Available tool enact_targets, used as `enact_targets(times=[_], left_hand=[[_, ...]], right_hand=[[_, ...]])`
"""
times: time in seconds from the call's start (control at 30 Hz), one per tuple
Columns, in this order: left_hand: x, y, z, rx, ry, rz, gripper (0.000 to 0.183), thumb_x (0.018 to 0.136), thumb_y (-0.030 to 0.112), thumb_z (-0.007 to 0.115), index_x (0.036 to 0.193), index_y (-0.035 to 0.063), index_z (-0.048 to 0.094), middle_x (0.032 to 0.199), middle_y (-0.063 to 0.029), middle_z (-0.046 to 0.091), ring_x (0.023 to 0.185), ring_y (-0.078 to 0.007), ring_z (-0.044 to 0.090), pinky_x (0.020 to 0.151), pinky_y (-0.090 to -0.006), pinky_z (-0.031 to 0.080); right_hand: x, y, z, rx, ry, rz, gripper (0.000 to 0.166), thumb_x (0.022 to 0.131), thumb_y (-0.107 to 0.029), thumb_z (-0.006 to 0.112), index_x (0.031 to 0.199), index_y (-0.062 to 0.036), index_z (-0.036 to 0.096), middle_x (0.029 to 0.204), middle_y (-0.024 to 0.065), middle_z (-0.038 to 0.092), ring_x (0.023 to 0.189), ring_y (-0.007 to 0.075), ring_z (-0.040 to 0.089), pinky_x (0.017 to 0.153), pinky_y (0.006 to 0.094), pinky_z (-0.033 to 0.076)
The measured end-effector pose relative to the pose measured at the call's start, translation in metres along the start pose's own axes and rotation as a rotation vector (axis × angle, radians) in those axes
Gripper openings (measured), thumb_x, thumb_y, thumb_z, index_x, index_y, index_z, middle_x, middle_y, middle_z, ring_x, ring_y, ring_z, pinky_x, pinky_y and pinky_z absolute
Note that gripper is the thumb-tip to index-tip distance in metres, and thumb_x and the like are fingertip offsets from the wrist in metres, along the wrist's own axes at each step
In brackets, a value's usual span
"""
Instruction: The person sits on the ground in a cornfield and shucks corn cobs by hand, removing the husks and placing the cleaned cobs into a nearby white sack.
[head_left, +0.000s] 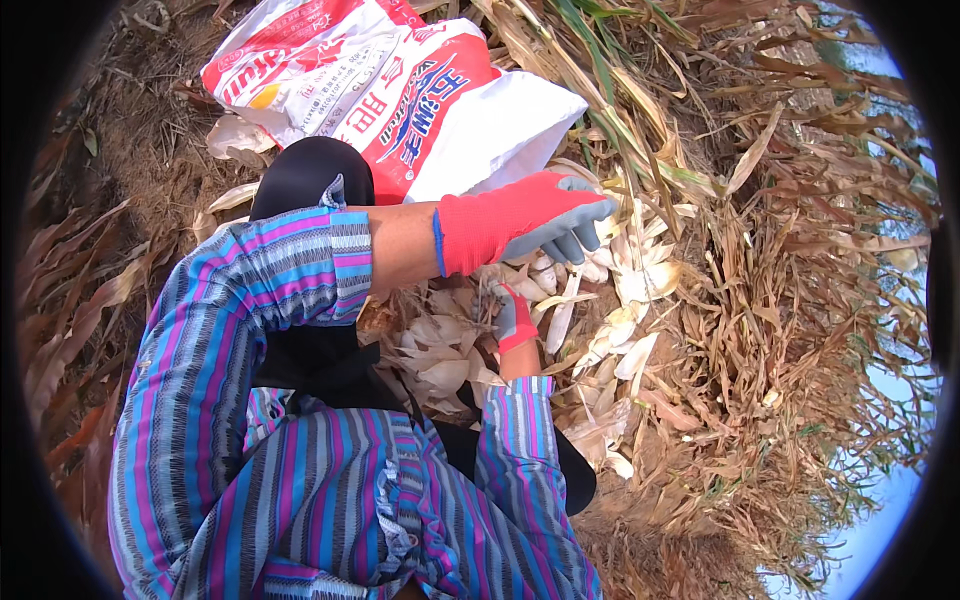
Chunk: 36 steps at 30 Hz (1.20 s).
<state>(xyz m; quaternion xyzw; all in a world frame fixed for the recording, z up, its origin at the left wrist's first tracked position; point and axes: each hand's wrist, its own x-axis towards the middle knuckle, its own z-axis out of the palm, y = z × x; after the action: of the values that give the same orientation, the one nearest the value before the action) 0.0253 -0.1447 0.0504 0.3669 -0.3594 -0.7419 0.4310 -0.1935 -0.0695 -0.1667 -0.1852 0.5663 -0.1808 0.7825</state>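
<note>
My left hand (536, 221), in a red knit glove with grey-coated fingers, reaches across to the right above a heap of corn husks. Its fingers are apart and slightly bent, with no object visible in them. Below it, my right hand (513, 319) wears a matching glove among pale corn husks (439, 367) and dry strands. Those fingers are partly hidden, so I cannot tell whether they hold anything. More peeled-back husks (651, 279) lie just right of both hands. A red and white woven plastic sack (480, 142) with printing lies beyond my left forearm.
Dry corn stalks and leaves (742, 300) cover the ground to the right. Some greener corn leaves (600, 67) lean beside the sack. Bare brown soil (161, 150) shows at the upper left. My black-clad knee (315, 176) is bent beside the sack.
</note>
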Motion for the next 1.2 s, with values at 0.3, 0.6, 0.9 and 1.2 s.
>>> enact_targets(times=[0.3,0.6,0.9,1.2], left_hand=[[0.000,-0.068,0.022,1.075,-0.440,0.313,0.074,0.067,0.045,0.072,0.127,0.0083,0.050,0.115,-0.0149,0.058,0.106,-0.0323,0.055,0.086,-0.0442,0.044],[-0.023,-0.116,0.042,1.031,-0.870,0.492,0.109,0.054,0.044,0.083,0.142,0.0110,0.029,0.137,-0.0179,0.042,0.128,-0.0347,0.039,0.101,-0.0470,0.034],[-0.012,-0.101,0.044,0.715,-0.388,-0.025,0.079,0.066,0.026,0.081,0.133,0.0058,0.045,0.116,-0.0096,0.062,0.103,-0.0129,0.058,0.092,-0.0302,0.045],[-0.025,-0.087,0.063,0.140,-0.432,-0.283,0.066,0.073,0.013,0.076,0.130,0.0027,0.046,0.117,-0.0067,0.060,0.104,-0.0124,0.054,0.091,-0.0296,0.044]], right_hand=[[-0.202,-0.091,-0.020,-0.760,-0.090,-0.251,0.016,0.086,-0.017,0.064,0.082,-0.0014,0.065,0.072,-0.0020,0.059,0.061,0.0055,0.051,0.054,0.0232,0.039],[-0.251,-0.036,-0.047,-0.586,-0.037,-0.925,0.022,0.070,0.006,0.074,0.087,0.0018,0.062,0.091,0.0117,0.057,0.080,0.0217,0.057,0.068,0.0324,0.046],[-0.232,-0.093,-0.051,0.500,0.000,-0.739,0.032,0.096,-0.037,0.043,0.088,-0.0069,0.053,0.081,0.0091,0.054,0.069,0.0223,0.052,0.066,0.0377,0.046],[-0.212,-0.062,0.022,-0.237,0.312,-0.764,0.027,0.091,-0.018,0.060,0.108,0.0007,0.053,0.093,0.0019,0.055,0.079,0.0088,0.048,0.070,0.0236,0.042]])
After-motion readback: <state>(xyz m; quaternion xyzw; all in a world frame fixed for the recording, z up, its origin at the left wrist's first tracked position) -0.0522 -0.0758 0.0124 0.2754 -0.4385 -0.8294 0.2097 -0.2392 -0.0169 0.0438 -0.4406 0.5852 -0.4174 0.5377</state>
